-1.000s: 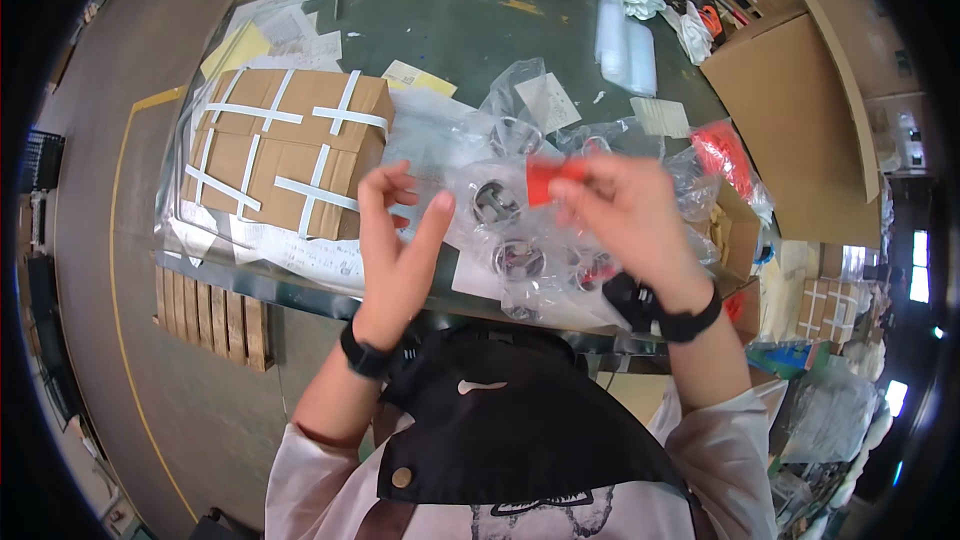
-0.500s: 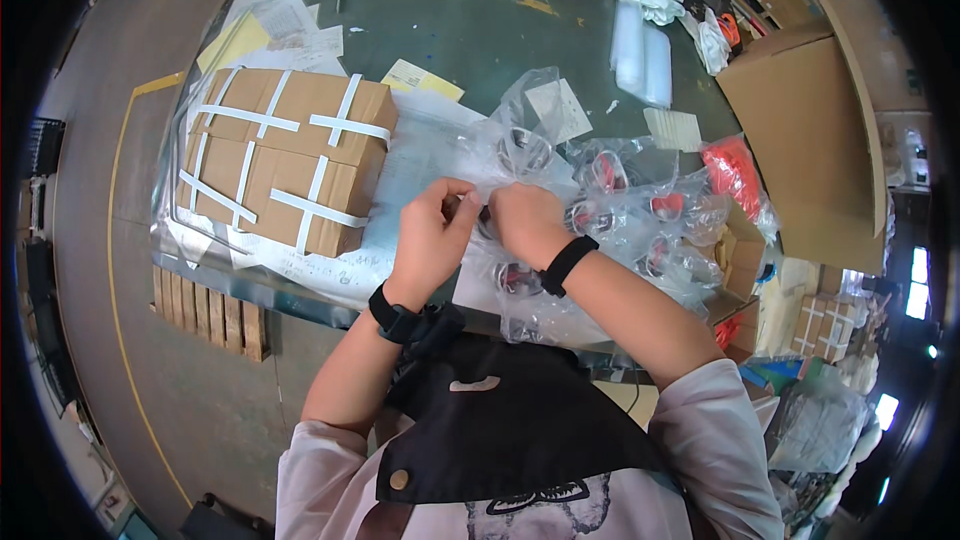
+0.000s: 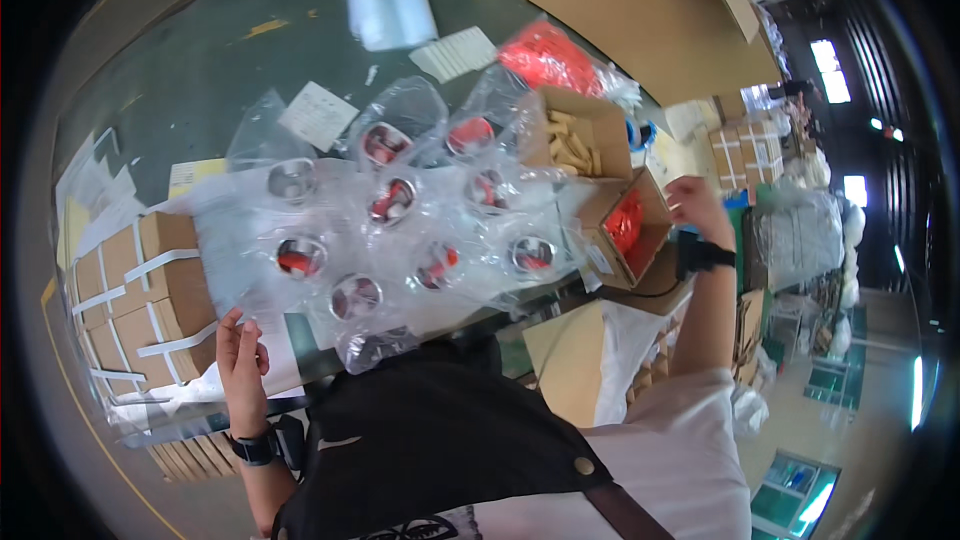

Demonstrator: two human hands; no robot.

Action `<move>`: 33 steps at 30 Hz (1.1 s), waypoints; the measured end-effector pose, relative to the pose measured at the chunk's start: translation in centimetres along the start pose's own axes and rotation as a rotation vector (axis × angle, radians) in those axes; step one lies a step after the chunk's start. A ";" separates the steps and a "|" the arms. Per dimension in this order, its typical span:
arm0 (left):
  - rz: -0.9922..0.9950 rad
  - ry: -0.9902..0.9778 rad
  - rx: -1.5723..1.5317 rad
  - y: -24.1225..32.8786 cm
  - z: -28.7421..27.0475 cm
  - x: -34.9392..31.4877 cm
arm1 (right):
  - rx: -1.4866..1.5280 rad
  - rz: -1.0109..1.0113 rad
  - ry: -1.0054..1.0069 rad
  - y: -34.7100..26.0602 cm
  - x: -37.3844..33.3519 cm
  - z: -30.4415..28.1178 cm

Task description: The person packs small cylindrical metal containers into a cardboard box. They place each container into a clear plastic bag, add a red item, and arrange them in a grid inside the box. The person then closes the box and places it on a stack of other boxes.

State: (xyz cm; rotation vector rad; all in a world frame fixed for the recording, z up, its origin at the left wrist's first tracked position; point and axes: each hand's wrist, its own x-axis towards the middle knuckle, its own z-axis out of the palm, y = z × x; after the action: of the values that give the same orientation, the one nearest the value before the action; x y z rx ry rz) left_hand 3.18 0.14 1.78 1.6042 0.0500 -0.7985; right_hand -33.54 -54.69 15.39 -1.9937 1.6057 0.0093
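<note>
My left hand [image 3: 241,365] hovers beside the near right end of the strapped cardboard boxes [image 3: 150,315], fingers apart and holding nothing. On the right, my right hand [image 3: 700,208] hangs at the outer edge of a small open carton [image 3: 650,252], its fingers loosely bent and apart with nothing seen in them. Inside that carton lie red pieces [image 3: 624,223]. Between my hands, several clear plastic bags [image 3: 385,265] are spread on the table. Round metal-rimmed items with red and dark parts, such as a round item [image 3: 301,258], sit in the bags; their kind is unclear.
Behind the red-filled carton stands another open carton [image 3: 585,130] with tan pieces. A red plastic bag [image 3: 550,58], a large cardboard sheet [image 3: 640,10] and clear plastic rolls [image 3: 392,12] lie farther back. Paper slips [image 3: 318,115] rest on the green table [image 3: 200,65].
My hands have parted from close together over the bags: the left moved toward the strapped boxes, the right out to the small carton. The view has swung to the right.
</note>
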 end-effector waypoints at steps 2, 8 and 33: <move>-0.013 -0.045 0.064 0.2 0.8 -0.2 | -0.084 0.250 -0.238 8.5 3.7 3.1; 0.023 -0.003 0.215 2.8 2.4 -1.3 | -0.320 -0.215 0.106 11.5 5.2 12.6; 0.242 0.122 0.202 8.6 0.9 4.4 | 0.370 -0.517 0.256 -13.0 -3.5 3.3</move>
State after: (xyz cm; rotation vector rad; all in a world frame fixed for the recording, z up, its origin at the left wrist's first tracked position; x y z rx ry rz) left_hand 10.10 -4.30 6.97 1.8084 -0.1399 -0.5302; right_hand -21.70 -48.65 19.34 -2.1008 1.0807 -0.7110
